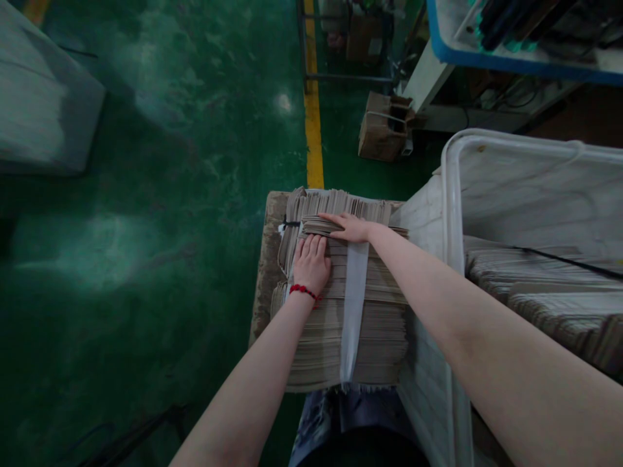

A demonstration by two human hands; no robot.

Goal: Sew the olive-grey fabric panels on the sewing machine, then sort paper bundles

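Long rows of thin grey-brown cardboard sheets [379,337], packed on edge, rest on a worn board [267,259] in front of me. A white strip [354,305] runs lengthwise over them. My left hand [311,263], with a red bead bracelet at the wrist, lies flat on the sheets, its fingertips at the near edge of a small bundle of cardboard sheets [316,225]. Across that bundle my right hand [353,228] has its fingers on the far side and its thumb on the near side. A dark tie [292,224] shows left of the bundle.
To the right stands a large white bin [452,194] holding more stacked sheets [559,305]. Beyond are an open cardboard box [382,133], a metal rack [348,78] and a blue-edged table [535,65]. A yellow line [314,136] crosses the green floor; a pale block [48,104] stands left.
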